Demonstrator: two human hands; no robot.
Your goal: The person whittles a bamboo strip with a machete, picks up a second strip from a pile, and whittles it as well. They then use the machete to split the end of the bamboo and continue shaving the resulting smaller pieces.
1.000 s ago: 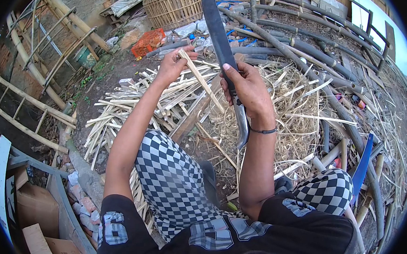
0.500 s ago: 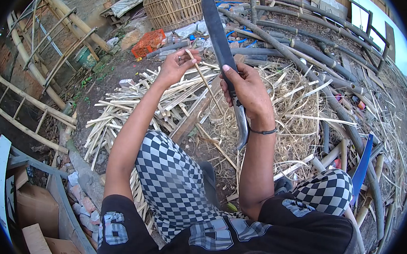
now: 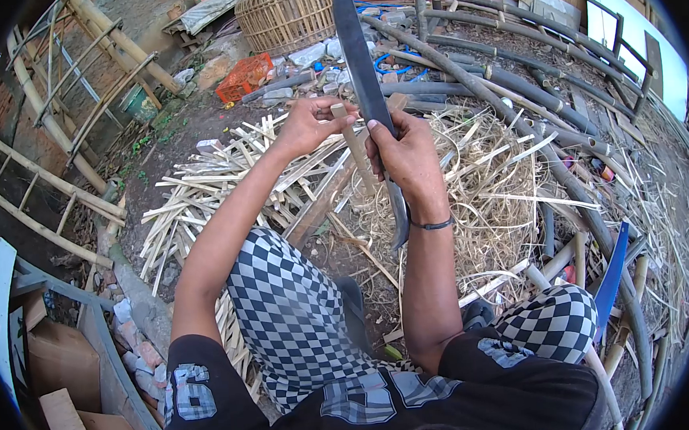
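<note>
My right hand [image 3: 409, 158] grips a machete [image 3: 361, 58] by its handle, the long dark blade pointing up and the curved butt showing below my fist. Beside it, my left hand [image 3: 313, 127] pinches the top end of a bamboo strip [image 3: 353, 150]. The strip hangs down close to the left of the blade, its broad pale face toward me. Under both hands lies a heap of curly bamboo shavings [image 3: 478, 182]. Left of that, many split bamboo strips [image 3: 214, 184] are piled around a wooden plank [image 3: 320, 205].
Bamboo poles [image 3: 496, 100] run along the right side. A blue saw blade [image 3: 611, 276] stands near my right knee. Behind the heap are an orange crate [image 3: 244, 78] and a woven bamboo cage [image 3: 287, 15]. Cardboard boxes [image 3: 63, 358] sit at lower left, below a bamboo ladder [image 3: 47, 196].
The strip has turned from its narrow edge to its broad face. My left hand has moved slightly right and down, and the machete has shifted a little left.
</note>
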